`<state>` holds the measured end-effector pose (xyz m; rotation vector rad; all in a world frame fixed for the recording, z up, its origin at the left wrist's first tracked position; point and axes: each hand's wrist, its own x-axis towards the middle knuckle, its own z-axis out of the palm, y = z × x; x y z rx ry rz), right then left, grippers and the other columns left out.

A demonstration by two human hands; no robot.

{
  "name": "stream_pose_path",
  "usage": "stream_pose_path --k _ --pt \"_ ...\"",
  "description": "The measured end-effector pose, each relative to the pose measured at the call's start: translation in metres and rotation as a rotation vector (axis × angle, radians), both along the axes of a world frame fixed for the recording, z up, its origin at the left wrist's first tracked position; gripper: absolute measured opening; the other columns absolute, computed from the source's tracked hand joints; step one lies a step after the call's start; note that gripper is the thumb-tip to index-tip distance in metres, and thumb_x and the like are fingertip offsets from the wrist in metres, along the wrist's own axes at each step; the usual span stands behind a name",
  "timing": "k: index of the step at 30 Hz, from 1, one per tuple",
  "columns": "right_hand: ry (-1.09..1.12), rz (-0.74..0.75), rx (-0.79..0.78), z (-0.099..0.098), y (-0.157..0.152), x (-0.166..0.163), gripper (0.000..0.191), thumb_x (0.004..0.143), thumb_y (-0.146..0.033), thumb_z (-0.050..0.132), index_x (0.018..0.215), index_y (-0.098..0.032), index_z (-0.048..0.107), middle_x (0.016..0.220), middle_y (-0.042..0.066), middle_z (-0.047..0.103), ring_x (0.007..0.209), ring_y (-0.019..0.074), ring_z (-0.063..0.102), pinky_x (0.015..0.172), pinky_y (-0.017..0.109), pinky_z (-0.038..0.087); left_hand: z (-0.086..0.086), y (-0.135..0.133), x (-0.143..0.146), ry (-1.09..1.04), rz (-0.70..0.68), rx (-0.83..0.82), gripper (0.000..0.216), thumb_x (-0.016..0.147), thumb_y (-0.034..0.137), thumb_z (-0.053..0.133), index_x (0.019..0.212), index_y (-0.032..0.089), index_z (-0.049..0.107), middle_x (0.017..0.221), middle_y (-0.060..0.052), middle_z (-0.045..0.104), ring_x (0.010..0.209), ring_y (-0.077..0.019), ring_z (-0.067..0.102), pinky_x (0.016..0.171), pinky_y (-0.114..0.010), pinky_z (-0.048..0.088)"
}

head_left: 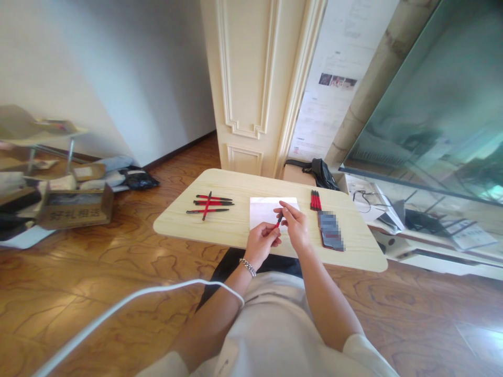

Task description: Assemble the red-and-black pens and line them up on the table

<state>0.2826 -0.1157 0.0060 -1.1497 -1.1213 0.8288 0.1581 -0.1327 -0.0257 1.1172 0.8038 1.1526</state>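
Note:
A red and black pen [279, 222] is held between my two hands, above a sheet of white paper [257, 208]. My left hand [262, 241] pinches its red lower part, and a chain bracelet [248, 267] circles that wrist. At the pen's black upper end, the fingers of my right hand [295, 226] are closed, with the index finger reaching past it. To the left lie several more red and black pens [214, 202], one of them crossing over the others. On the right, several similar pens [315, 200] are lined up side by side.
The pale wooden table [181, 225] has rounded corners. A dark, pixelated flat object [331, 230] lies near its right side. A white cable [157, 289] runs across my left arm. Cardboard boxes [76, 207] stand on the floor at left; a black bag [323, 173] sits behind the table.

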Motion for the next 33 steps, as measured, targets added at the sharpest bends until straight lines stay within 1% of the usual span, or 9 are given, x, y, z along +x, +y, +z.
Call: stream_pose_path --k 4,9,13,17,19,22,27,31,33 --pt "-0.004 -0.06 -0.015 -0.003 0.0 -0.001 0.04 0.072 -0.047 0.065 0.1 -0.019 0.068 0.065 -0.001 0.06 0.054 0.0108 0.05 0.051 0.024 0.039 -0.001 -0.003 0.002 -0.007 -0.013 -0.031 0.032 0.072 0.041 0.07 0.086 0.014 0.062 0.072 -0.005 0.067 0.057 -0.0138 0.063 0.052 -0.024 0.049" --pt "0.112 0.003 -0.037 -0.005 -0.002 -0.001 0.042 0.08 -0.05 0.054 0.108 -0.021 0.066 0.086 0.004 0.066 0.071 0.0138 0.057 0.055 0.023 0.043 0.0 -0.004 0.003 -0.029 -0.017 -0.042 0.032 0.073 0.041 0.069 0.088 0.014 0.062 0.072 -0.005 0.066 0.058 -0.0135 0.063 0.052 -0.024 0.049" --pt "0.102 -0.003 -0.049 -0.007 -0.003 0.001 0.041 0.071 -0.046 0.066 0.104 -0.02 0.067 0.073 0.001 0.062 0.062 0.0117 0.054 0.055 0.023 0.042 0.0 -0.005 0.004 -0.045 -0.032 -0.051 0.033 0.073 0.043 0.069 0.088 0.014 0.062 0.071 -0.005 0.066 0.057 -0.0133 0.063 0.051 -0.023 0.047" --pt "0.204 0.042 -0.084 -0.01 -0.003 -0.001 0.042 0.076 -0.053 0.059 0.1 -0.019 0.068 0.083 0.005 0.065 0.071 0.0145 0.058 0.056 0.024 0.044 -0.001 -0.005 0.004 -0.061 -0.026 -0.067 0.035 0.072 0.043 0.07 0.088 0.013 0.062 0.07 -0.005 0.066 0.056 -0.013 0.062 0.051 -0.023 0.047" --pt "0.233 0.044 -0.09 -0.012 -0.003 -0.002 0.039 0.074 -0.053 0.061 0.092 -0.018 0.068 0.083 0.006 0.066 0.073 0.0153 0.059 0.057 0.025 0.045 -0.001 -0.004 0.005 -0.068 -0.019 -0.07 0.034 0.072 0.042 0.07 0.089 0.013 0.062 0.07 -0.004 0.066 0.057 -0.013 0.062 0.051 -0.023 0.047" --pt "0.22 -0.001 -0.095 -0.015 -0.002 -0.003 0.033 0.067 -0.048 0.071 0.08 -0.019 0.064 0.072 0.001 0.063 0.063 0.012 0.056 0.056 0.023 0.043 -0.002 -0.004 0.005 -0.076 -0.028 -0.061 0.033 0.074 0.042 0.069 0.089 0.014 0.062 0.071 -0.004 0.066 0.057 -0.013 0.062 0.051 -0.024 0.047" --pt "0.253 0.074 -0.092 -0.016 -0.004 -0.003 0.04 0.076 -0.052 0.06 0.099 -0.02 0.065 0.086 0.006 0.067 0.074 0.015 0.06 0.059 0.025 0.045 -0.003 -0.005 0.005 -0.093 -0.017 -0.074 0.032 0.074 0.041 0.069 0.089 0.014 0.061 0.071 -0.004 0.065 0.058 -0.0125 0.062 0.052 -0.023 0.047" --pt "0.227 0.037 -0.112 -0.016 -0.004 -0.003 0.033 0.07 -0.046 0.069 0.09 -0.02 0.064 0.078 0.003 0.066 0.069 0.0135 0.059 0.059 0.024 0.044 -0.003 -0.005 0.005 -0.102 -0.027 -0.084 0.033 0.073 0.042 0.069 0.089 0.014 0.061 0.071 -0.003 0.065 0.057 -0.0128 0.062 0.051 -0.023 0.047" --pt "0.238 0.044 -0.111 -0.017 -0.004 -0.003 0.034 0.071 -0.047 0.068 0.092 -0.02 0.065 0.08 0.003 0.066 0.069 0.0132 0.058 0.059 0.023 0.044 -0.003 -0.005 0.005 -0.1 -0.033 -0.086 0.033 0.073 0.043 0.069 0.088 0.014 0.061 0.071 -0.003 0.065 0.058 -0.0129 0.062 0.052 -0.024 0.047"
